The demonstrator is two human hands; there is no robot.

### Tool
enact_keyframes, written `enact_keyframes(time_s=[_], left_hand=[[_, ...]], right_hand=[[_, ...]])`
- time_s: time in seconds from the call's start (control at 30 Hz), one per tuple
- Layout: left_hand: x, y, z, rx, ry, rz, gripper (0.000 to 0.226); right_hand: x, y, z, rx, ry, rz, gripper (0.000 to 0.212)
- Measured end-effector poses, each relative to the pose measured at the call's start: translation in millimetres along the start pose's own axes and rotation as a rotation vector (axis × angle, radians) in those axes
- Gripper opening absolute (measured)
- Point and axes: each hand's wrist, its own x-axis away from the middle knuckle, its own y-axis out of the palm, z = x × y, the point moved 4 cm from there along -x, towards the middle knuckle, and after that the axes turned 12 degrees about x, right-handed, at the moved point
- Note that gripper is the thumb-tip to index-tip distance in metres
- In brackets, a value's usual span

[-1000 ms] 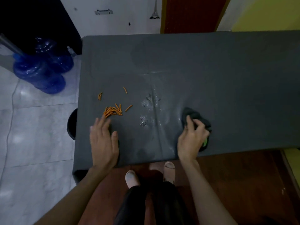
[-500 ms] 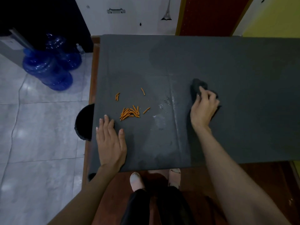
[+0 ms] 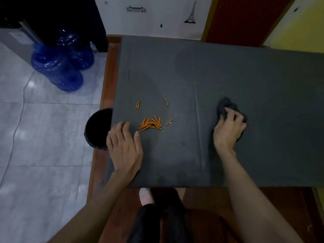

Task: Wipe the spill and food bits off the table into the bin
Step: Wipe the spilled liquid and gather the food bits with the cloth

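A pile of orange food sticks lies on the dark grey table, with a few loose sticks beyond it. My left hand rests flat on the table just left of and below the pile, fingers apart. My right hand presses down on a crumpled dark cloth to the right of the pile. A few small wet specks remain between pile and cloth. A black bin stands on the floor under the table's left edge.
Two blue water jugs stand on the tiled floor at the far left. A wall runs behind the table. My legs and feet are below the table's near edge, on a red-brown floor strip.
My right hand has wiped the cloth across the wet patch, which is mostly gone, and the cloth now sits right of it. My left hand has stayed beside the food sticks.
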Motion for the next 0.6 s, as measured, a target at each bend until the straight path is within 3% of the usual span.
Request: enact_keyframes(time_s=[0.07,0.33,0.5,0.6], left_hand=[[-12.9,-2.5,-4.6,-0.019,0.006,0.006,0.052],[-19.9,2.1,-13.4,0.072,0.058,-0.022,0.058],[-20.0,1.8,-14.3,0.111,0.057,-0.017,0.055],[-20.6,2.2,-14.4,0.114,0.042,-0.015,0.054]], right_hand=[[9.2,1.5,-10.1,-0.004,0.048,-0.042,0.029],[45.0,15.6,-107.5,-0.171,-0.197,-0.017,0.029],[47.3,12.8,-149.0,-0.305,-0.579,-0.111,0.029],[5.5,16.5,-151.3,-0.332,-0.578,-0.069,0.031]])
